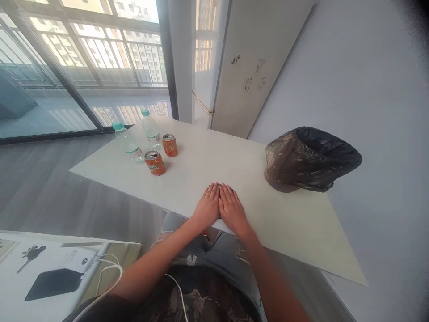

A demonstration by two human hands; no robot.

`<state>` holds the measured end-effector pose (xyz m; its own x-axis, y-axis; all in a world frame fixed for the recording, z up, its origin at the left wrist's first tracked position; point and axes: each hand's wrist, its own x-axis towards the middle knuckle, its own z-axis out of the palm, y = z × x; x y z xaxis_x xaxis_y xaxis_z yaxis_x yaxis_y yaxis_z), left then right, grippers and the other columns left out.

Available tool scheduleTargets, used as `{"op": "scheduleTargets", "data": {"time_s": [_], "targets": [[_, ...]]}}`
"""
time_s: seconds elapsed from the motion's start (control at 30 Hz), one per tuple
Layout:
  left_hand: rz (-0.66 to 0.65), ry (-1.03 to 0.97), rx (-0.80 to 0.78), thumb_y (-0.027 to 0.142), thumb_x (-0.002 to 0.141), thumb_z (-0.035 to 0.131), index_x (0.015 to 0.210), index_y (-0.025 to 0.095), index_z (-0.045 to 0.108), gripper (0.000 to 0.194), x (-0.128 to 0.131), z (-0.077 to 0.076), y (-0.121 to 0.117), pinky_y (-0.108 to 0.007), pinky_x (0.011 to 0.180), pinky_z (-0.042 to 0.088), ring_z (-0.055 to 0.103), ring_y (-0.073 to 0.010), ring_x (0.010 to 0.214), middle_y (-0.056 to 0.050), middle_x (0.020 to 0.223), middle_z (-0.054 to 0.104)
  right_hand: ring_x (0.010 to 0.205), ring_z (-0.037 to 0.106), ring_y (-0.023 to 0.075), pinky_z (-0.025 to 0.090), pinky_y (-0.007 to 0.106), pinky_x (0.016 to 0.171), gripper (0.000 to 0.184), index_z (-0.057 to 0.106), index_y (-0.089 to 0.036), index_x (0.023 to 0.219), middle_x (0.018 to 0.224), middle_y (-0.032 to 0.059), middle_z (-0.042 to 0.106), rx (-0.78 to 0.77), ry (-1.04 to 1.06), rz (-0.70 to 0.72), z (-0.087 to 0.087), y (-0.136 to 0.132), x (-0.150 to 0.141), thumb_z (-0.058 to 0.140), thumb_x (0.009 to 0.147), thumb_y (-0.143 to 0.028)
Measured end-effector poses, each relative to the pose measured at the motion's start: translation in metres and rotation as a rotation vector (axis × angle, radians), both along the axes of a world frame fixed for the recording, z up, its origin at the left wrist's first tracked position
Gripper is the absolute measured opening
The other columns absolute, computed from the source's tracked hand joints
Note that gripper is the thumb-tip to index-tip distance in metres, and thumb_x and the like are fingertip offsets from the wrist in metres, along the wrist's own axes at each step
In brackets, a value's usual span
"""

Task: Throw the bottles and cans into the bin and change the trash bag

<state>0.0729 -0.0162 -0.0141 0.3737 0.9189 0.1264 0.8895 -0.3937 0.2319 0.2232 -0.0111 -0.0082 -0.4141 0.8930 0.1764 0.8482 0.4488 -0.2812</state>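
My left hand (208, 206) and my right hand (232, 207) lie flat side by side near the front edge of the white table (214, 156). Their fingers are stretched out, pointing away from me. Under both palms is a dark, flat item (220, 216); only thin strips of it show, so its kind is hidden. Ahead and to the left stand two orange drink cans (155, 163) with opened tops. Behind them are two clear plastic bottles (130, 143) with green caps, both upright.
A bin lined with a black plastic bag (308, 156) stands at the table's right, by the wall. Lower left, a second table (47, 250) bears a dark phone-like slab (53, 283) and white cables (112, 268). A white fridge (248, 58) and glass doors (83, 62) stand behind.
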Motion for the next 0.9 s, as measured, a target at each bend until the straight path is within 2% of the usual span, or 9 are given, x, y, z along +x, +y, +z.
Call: {"op": "scheduleTargets", "data": {"time_s": [0.47, 0.67, 0.73, 0.8, 0.9], "targets": [[-0.009, -0.009, 0.020, 0.020, 0.101, 0.036, 0.162, -0.002, 0.034, 0.065, -0.001, -0.002, 0.000, -0.050, 0.131, 0.029, 0.023, -0.0341, 0.161, -0.024, 0.171, 0.027, 0.160, 0.027, 0.0244, 0.022, 0.049, 0.133, 0.060, 0.038, -0.007, 0.163, 0.171, 0.0121, 0.030, 0.007, -0.030, -0.004, 0.002, -0.002, -0.001, 0.022, 0.109, -0.027], [-0.017, -0.116, -0.040, 0.014, 0.097, 0.038, 0.162, -0.005, 0.028, 0.069, -0.001, 0.008, -0.001, -0.054, 0.132, 0.026, 0.013, -0.0364, 0.163, -0.027, 0.172, 0.022, 0.159, 0.029, 0.0260, 0.025, 0.050, 0.131, 0.059, 0.037, -0.007, 0.163, 0.170, 0.0139, 0.033, 0.049, -0.024, 0.013, -0.003, 0.001, 0.001, 0.022, 0.111, -0.028], [-0.016, -0.202, -0.019, 0.012, 0.092, 0.044, 0.164, -0.003, 0.023, 0.076, -0.005, 0.015, -0.008, -0.057, 0.131, 0.025, 0.006, -0.0373, 0.164, -0.028, 0.173, 0.017, 0.157, 0.032, 0.0302, 0.029, 0.054, 0.128, 0.060, 0.035, -0.007, 0.164, 0.168, 0.0175, 0.037, 0.085, -0.007, 0.060, -0.008, -0.001, 0.005, 0.024, 0.111, -0.033], [-0.053, -0.294, 0.033, 0.010, 0.090, 0.047, 0.165, 0.002, 0.022, 0.080, -0.016, 0.022, -0.023, -0.059, 0.131, 0.026, 0.006, -0.0361, 0.165, -0.028, 0.173, 0.016, 0.155, 0.035, 0.0363, 0.032, 0.060, 0.125, 0.065, 0.032, -0.006, 0.165, 0.163, 0.0229, 0.043, 0.146, 0.017, 0.105, -0.013, -0.003, 0.008, 0.027, 0.111, -0.041], [-0.077, -0.452, 0.075, 0.012, 0.092, 0.047, 0.155, 0.010, 0.043, 0.063, -0.044, 0.034, -0.062, -0.052, 0.128, 0.036, 0.032, -0.0308, 0.159, -0.026, 0.166, 0.036, 0.153, 0.036, 0.0429, 0.032, 0.066, 0.122, 0.076, 0.020, -0.005, 0.169, 0.165, 0.0273, 0.037, 0.215, 0.040, 0.151, -0.021, -0.001, 0.011, 0.029, 0.109, -0.051]]}}
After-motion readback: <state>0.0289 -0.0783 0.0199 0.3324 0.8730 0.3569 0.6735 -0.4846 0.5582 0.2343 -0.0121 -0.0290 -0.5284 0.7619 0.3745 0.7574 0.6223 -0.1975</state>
